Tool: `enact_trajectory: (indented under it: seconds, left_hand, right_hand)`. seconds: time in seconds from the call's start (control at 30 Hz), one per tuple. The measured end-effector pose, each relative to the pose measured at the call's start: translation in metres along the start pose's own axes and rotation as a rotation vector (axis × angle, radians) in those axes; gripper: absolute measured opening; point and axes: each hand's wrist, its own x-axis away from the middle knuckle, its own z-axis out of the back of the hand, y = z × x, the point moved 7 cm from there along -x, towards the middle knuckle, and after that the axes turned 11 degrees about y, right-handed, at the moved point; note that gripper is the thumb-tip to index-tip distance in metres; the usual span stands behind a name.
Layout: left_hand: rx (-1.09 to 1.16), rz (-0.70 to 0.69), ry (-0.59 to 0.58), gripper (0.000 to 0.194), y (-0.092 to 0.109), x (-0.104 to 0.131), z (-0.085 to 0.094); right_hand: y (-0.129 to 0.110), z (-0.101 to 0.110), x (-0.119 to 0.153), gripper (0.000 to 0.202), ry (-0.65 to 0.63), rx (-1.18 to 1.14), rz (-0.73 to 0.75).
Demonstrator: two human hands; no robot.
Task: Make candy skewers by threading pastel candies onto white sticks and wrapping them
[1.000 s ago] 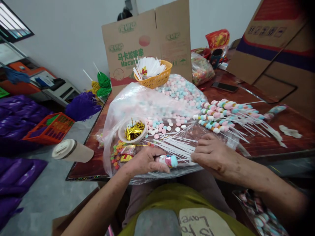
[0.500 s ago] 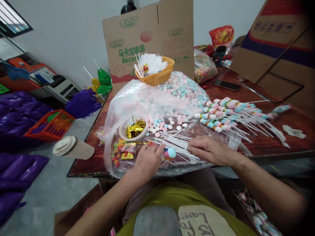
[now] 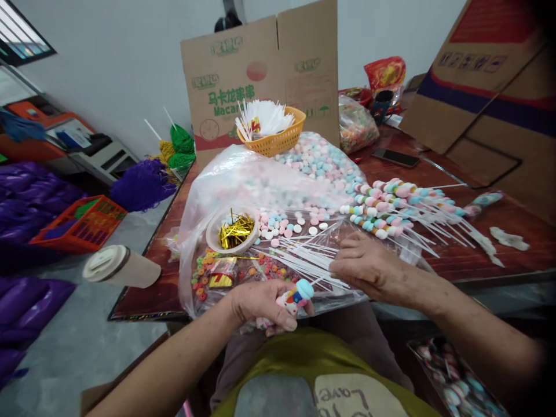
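My left hand [image 3: 273,307] is closed around a wrapped candy skewer [image 3: 295,298], its light blue candy end pointing up and right above the table's front edge. To its right, my right hand [image 3: 369,266] has its fingers pinched together at a white stick [image 3: 320,280] that seems to run from the skewer; its far end is hidden by the fingers. Loose white sticks [image 3: 299,258] lie on the plastic just beyond both hands. Pink, white and blue candies [image 3: 278,223] spill from a big clear bag [image 3: 217,179]. Fruit-coloured rings [image 3: 202,275] lie left of my left hand.
A tub [image 3: 211,238] holds gold twist ties [image 3: 237,231]. Finished candy skewers [image 3: 391,202] are piled at right, near a phone [image 3: 395,157]. A yellow basket [image 3: 278,143] of white sticks stands before a cardboard box [image 3: 260,58]. A lidded cup [image 3: 130,266] stands at the left edge.
My left hand has drawn down toward my lap and turned, lifting the candy skewer off the plastic. My right hand stays near the sticks, and its fingers have curled slightly.
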Motion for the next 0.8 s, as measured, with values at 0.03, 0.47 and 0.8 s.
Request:
enact_trajectory:
  seconds: [0.03,0.47,0.8]
  left_hand:
    - [0.015,0.008,-0.016,0.049,-0.002,-0.002,-0.001]
    - [-0.748,-0.164,0.323,0.052,0.022,-0.002,0.026]
    - [-0.9,-0.288,0.393,0.014,0.016,-0.009,0.014]
  right_hand:
    - [-0.001,-0.001,0.0,0.02,0.014,0.002,0.009]
    - [-0.009,-0.025,0.003,0.022,-0.091,-0.12,-0.137]
    - [-0.024,-0.038,-0.005,0.018,-0.196,-0.127,-0.136]
